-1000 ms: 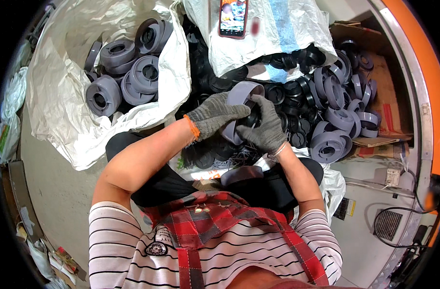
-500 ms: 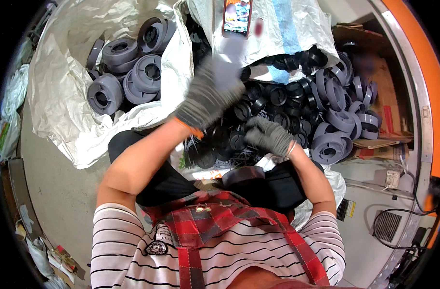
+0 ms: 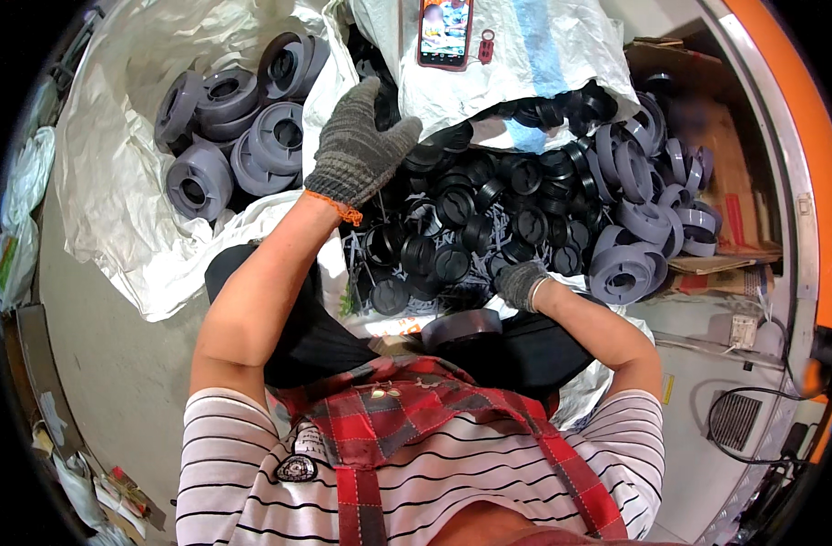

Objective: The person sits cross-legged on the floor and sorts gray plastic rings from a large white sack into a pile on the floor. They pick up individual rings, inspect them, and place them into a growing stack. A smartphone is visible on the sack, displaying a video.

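My left hand (image 3: 361,146), in a grey knitted glove with an orange cuff, is raised over the left edge of the pile. Its thumb stands away from the fingers and nothing is in it. Low at the pile's near right side is my right hand (image 3: 520,284), gloved too. Its fingers curl down among the black round caps (image 3: 453,207), and whatever they grip is hidden. Thin grey plastic strips (image 3: 421,217) lie between the caps. A dark grey ring (image 3: 461,329) rests across my lap.
On the left, a white woven sack (image 3: 97,182) holds several grey flanged rings (image 3: 197,177). More grey rings (image 3: 627,273) are heaped at right beside cardboard (image 3: 730,200). A phone (image 3: 444,35) and a small red tag (image 3: 486,45) lie on white sacking behind the caps.
My left hand has drawn back to the left and opened out. A pale blur ahead of it is gone. My right hand has moved down and slightly right. A ring in the left sack has shifted.
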The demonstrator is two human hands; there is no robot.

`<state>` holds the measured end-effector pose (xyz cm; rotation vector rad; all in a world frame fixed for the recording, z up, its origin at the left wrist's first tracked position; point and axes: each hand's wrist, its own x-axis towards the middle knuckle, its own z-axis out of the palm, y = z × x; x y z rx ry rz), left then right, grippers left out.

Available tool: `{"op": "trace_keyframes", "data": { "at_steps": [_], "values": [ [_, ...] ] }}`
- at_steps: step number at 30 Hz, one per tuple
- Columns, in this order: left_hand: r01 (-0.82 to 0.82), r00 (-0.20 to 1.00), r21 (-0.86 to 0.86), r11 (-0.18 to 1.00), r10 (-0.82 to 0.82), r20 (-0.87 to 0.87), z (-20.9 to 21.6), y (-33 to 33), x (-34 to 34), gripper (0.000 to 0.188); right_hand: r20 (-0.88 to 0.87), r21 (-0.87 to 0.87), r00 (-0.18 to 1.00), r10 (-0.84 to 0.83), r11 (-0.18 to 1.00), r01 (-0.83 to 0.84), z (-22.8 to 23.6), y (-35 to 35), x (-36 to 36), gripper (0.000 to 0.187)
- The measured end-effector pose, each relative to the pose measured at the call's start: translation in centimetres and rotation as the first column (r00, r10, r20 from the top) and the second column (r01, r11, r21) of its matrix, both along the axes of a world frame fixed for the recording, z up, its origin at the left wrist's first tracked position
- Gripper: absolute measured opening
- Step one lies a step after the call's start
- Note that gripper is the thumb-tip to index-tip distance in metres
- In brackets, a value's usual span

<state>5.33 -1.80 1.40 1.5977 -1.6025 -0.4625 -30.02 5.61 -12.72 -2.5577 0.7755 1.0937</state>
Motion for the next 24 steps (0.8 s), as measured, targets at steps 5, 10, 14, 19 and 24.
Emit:
{"op": "trace_keyframes", "data": {
  "at_steps": [5, 10, 14, 19, 24],
  "values": [
    [0.064, 0.997, 0.075, 0.995, -0.067, 0.035, 0.1, 0.8, -0.2, 0.072, -0.001, -0.001, 0.99, -0.14, 0.99, 0.14, 2.2, -0.5, 1.0, 0.029],
    [0.12, 0.989, 0.085, 0.989, -0.127, 0.076, -0.4, 1.2, -1.0, 0.066, 0.456, -0.286, 0.77, -0.446, 0.746, 0.601, 8.0, -3.8, 2.8, 0.053],
    [0.218, 0.974, 0.088, 0.972, -0.222, 0.045, -1.3, 0.4, -2.6, 0.056, 0.193, -0.213, 0.718, -0.669, 0.686, 0.696, 9.1, -6.4, 1.9, 0.08],
    [0.225, 0.966, 0.117, 0.967, -0.237, 0.099, -2.1, 0.2, -3.9, 0.053, 0.441, 0.141, 0.555, -0.706, 0.665, 0.733, 7.9, -7.9, 1.5, 0.073],
    [0.353, 0.928, 0.123, 0.928, -0.363, 0.078, -1.8, 0.6, -6.8, 0.058, 0.731, -0.052, 0.344, -0.59, 0.455, 0.889, 9.3, -11.1, -5.2, 0.061]
  ]
}}
